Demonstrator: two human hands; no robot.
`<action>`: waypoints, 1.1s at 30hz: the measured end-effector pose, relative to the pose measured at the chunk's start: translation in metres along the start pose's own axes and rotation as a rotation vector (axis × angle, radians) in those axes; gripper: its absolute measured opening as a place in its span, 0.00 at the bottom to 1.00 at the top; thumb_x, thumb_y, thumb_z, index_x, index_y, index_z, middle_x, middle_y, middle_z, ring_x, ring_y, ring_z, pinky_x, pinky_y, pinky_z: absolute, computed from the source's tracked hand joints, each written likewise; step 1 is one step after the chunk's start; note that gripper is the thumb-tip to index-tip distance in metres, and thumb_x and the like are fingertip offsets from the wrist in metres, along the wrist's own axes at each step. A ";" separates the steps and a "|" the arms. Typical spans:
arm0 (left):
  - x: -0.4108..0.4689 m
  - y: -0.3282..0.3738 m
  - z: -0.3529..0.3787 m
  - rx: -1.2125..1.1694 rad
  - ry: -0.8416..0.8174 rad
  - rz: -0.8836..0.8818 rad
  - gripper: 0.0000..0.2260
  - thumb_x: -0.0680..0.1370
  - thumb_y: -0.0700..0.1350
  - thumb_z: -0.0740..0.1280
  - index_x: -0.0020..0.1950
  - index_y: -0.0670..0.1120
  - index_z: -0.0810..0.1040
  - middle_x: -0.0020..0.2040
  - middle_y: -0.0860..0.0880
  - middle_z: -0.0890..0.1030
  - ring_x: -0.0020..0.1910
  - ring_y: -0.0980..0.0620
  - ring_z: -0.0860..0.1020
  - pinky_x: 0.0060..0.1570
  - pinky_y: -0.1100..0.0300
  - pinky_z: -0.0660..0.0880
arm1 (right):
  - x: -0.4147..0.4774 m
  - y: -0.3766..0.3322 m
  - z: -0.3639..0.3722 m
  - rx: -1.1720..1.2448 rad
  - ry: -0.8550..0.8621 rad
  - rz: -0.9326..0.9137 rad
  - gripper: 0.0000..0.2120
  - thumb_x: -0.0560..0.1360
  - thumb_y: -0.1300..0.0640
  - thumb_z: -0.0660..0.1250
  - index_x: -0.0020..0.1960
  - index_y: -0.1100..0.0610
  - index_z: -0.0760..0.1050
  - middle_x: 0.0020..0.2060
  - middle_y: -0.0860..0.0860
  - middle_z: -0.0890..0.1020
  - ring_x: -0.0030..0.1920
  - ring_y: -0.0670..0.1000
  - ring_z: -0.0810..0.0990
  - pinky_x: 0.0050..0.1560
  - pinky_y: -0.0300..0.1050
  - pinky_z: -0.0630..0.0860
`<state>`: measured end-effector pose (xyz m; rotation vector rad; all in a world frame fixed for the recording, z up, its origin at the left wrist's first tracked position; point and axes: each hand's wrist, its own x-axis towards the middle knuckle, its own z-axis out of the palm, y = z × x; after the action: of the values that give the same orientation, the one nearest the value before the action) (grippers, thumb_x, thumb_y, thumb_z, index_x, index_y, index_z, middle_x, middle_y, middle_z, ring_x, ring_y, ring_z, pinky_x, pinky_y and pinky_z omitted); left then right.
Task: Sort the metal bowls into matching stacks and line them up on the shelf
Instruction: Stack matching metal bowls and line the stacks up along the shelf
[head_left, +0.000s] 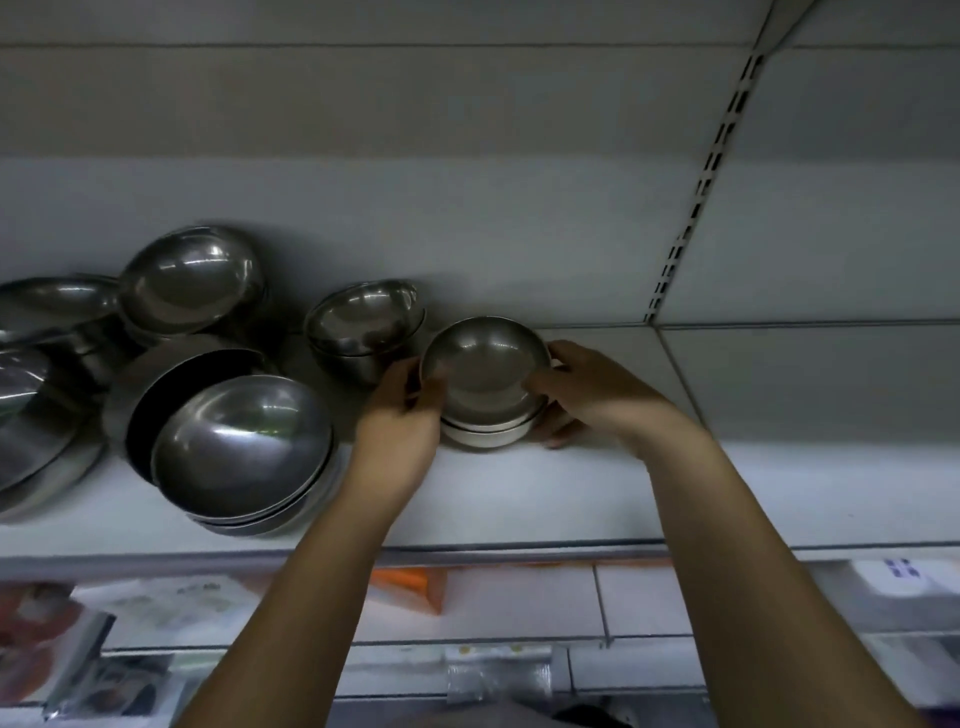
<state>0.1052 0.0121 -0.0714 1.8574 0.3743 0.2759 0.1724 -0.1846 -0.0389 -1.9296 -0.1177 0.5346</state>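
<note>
Left hand (397, 415), right hand (592, 389) grip small bowl stack (485, 384) — on shelf (519, 493).

A pale grey back panel (467, 208) fills the frame from 9 o'clock through 12 to 3, crossed by horizontal seams. A white slotted upright (698, 205) runs slantwise down it at 2 o'clock, with 2 rows of dark slots. Along the bottom edge lies a lower tier of goods. At 8 o'clock are glossy printed packets (52, 639) in red and dark tones, too blurred to read. Just beside them lies a white packet (171, 603) with faint print. Near 6 o'clock an orange pack (410, 584) touches flat white boxes (519, 603), with a clear plastic pack (493, 675) below. At 4 o'clock sits a white item with blue marks (904, 577).
</note>
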 end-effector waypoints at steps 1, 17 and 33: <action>0.001 -0.002 -0.001 -0.015 -0.009 0.001 0.09 0.84 0.49 0.64 0.64 0.53 0.79 0.45 0.64 0.78 0.39 0.73 0.77 0.34 0.81 0.67 | -0.001 -0.001 -0.002 -0.015 0.009 -0.003 0.08 0.77 0.51 0.67 0.56 0.49 0.76 0.45 0.54 0.86 0.39 0.54 0.88 0.39 0.49 0.85; 0.003 0.002 -0.025 -0.100 -0.039 -0.030 0.12 0.82 0.43 0.67 0.48 0.60 0.84 0.45 0.63 0.85 0.49 0.63 0.82 0.49 0.66 0.76 | 0.067 -0.078 0.029 -0.372 -0.038 -0.584 0.11 0.76 0.50 0.73 0.58 0.50 0.84 0.54 0.44 0.84 0.57 0.45 0.81 0.57 0.39 0.74; -0.015 0.007 -0.021 -0.195 0.097 -0.025 0.12 0.83 0.39 0.66 0.62 0.52 0.83 0.46 0.69 0.85 0.48 0.71 0.81 0.46 0.77 0.73 | 0.112 -0.082 0.054 -0.348 -0.168 -0.715 0.06 0.70 0.57 0.79 0.44 0.49 0.85 0.48 0.49 0.86 0.51 0.48 0.82 0.56 0.45 0.76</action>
<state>0.0847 0.0224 -0.0581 1.6507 0.4219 0.3731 0.2628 -0.0684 -0.0178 -1.9964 -1.0216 0.1927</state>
